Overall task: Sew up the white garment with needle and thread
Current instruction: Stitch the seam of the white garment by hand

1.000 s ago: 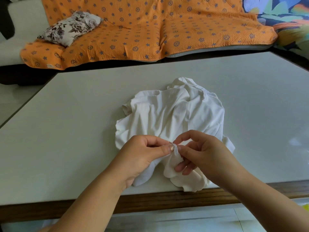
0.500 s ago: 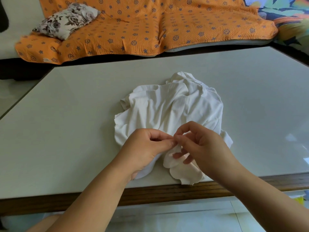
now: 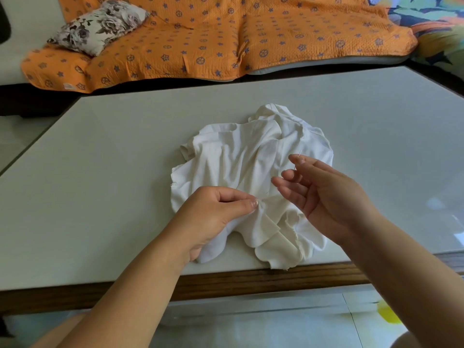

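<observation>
At the table's near edge: the white garment (image 3: 241, 167) lies crumpled on the pale table (image 3: 113, 177), one lobe reaching over the wooden rim (image 3: 226, 281).
Left hand (image 3: 213, 217): thumb and forefinger clamped on a small fold low on the garment.
Right hand (image 3: 326, 197): raised over the heap, apart from the left, pinching the needle (image 3: 298, 158) (a thin sliver, nearly upright); other fingers loosely spread.
Behind: orange patterned cover (image 3: 276, 33), floral cushion (image 3: 100, 26) on it.
</observation>
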